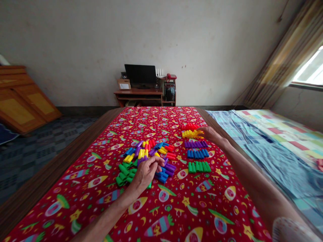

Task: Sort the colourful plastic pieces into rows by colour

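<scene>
My right hand is closed at the right end of a row of yellow tube-shaped plastic pieces, its fingertips on a yellow piece there. Over the near side of a mixed pile hovers my left hand, fingers bent and pressed together; whatever they hold, if anything, is hidden. Around it in the pile lie green pieces, blue pieces, purple pieces and red pieces. Beside the yellow row are separate rows of red pieces, purple pieces, blue pieces and green pieces.
A red patterned cloth covers the table, whose brown edge shows at the left. To the right is a bed. Beyond the table, a desk carries a monitor. A wooden cabinet stands at left.
</scene>
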`<state>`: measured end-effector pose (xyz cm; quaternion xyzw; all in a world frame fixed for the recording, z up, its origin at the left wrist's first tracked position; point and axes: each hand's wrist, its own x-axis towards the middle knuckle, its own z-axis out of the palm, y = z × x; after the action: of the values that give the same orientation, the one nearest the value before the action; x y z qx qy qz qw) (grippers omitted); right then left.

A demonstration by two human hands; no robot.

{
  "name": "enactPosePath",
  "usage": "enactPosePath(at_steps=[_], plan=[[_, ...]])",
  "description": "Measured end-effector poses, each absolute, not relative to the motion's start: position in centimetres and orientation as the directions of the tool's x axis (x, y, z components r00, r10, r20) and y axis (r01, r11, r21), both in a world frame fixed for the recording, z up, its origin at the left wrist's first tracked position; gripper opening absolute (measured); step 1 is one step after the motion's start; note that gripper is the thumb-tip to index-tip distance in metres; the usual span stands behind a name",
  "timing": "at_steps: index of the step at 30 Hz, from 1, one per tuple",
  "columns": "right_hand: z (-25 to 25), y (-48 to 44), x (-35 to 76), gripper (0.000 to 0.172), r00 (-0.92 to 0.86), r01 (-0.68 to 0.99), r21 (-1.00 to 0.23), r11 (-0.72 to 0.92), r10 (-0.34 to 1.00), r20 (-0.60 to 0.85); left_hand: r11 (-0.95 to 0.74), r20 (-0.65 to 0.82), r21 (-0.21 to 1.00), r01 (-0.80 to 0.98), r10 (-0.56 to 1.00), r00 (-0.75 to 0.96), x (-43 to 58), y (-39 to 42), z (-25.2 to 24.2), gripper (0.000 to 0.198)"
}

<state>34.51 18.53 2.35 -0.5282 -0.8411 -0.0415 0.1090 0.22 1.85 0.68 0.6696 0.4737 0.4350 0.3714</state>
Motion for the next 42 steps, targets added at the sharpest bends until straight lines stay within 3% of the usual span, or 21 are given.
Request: enactPosePath(at_steps=[14,18,21,23,25,27,30,33,36,39,42], plan=[[4.3,16.0,33.5,0.032,-0.491,0.829,-0.087,0.552,0.794,0.359,-0.294,0.260,0.916,0.275,0.953,0.153,-0.5,2.2,1.0,0.021],[5.5,13.9,30.5,0.031,-0.515,0.810,-0.085,0.581,0.773,0.371,-0.321,0.323,0.872,0.370,0.945,0.057,-2.7,3.1,2.6,0.025],[5.4,11.9,26.7,0.028,-0.571,0.781,-0.085,0.619,0.763,0.303,-0.394,0.449,0.712,0.581,0.892,0.055,-4.1,4.1,2.7,0.032],[4.9,10.6,23.8,0.025,-0.637,0.739,-0.094,0.667,0.738,0.224,-0.473,0.513,0.526,0.707,0.839,0.181,-4.3,4.4,2.0,0.037],[4.2,9.7,20.9,0.023,-0.673,0.716,-0.114,0.689,0.724,0.149,-0.528,0.484,0.364,0.767,0.811,0.329,-4.1,4.4,0.8,0.041],[3.4,9.2,18.5,0.024,-0.643,0.753,-0.102,0.650,0.760,0.095,-0.542,0.415,0.282,0.792,0.813,0.409,-3.6,4.1,-0.4,0.040],[2.5,9.1,16.7,0.023,-0.554,0.820,-0.109,0.562,0.827,0.097,-0.532,0.392,0.254,0.808,0.820,0.417,-3.2,3.8,-1.4,0.035],[2.1,9.2,16.7,0.021,-0.507,0.821,-0.209,0.532,0.847,0.160,-0.494,0.416,0.258,0.830,0.832,0.366,-3.3,4.1,-1.5,0.027],[2.1,8.9,17.4,0.023,-0.416,0.739,-0.441,0.509,0.860,0.295,-0.489,0.461,0.316,0.813,0.828,0.319,-3.4,4.4,-1.2,0.024],[2.2,8.2,17.2,0.031,-0.331,0.482,-0.754,0.446,0.890,0.315,-0.488,0.516,0.468,0.736,0.828,0.220,-3.0,4.3,-0.5,0.040],[2.4,7.3,16.2,0.034,-0.363,0.254,-0.896,0.365,0.894,0.262,-0.439,0.439,0.663,0.607,0.884,0.159,-2.4,3.8,0.1,0.062]])
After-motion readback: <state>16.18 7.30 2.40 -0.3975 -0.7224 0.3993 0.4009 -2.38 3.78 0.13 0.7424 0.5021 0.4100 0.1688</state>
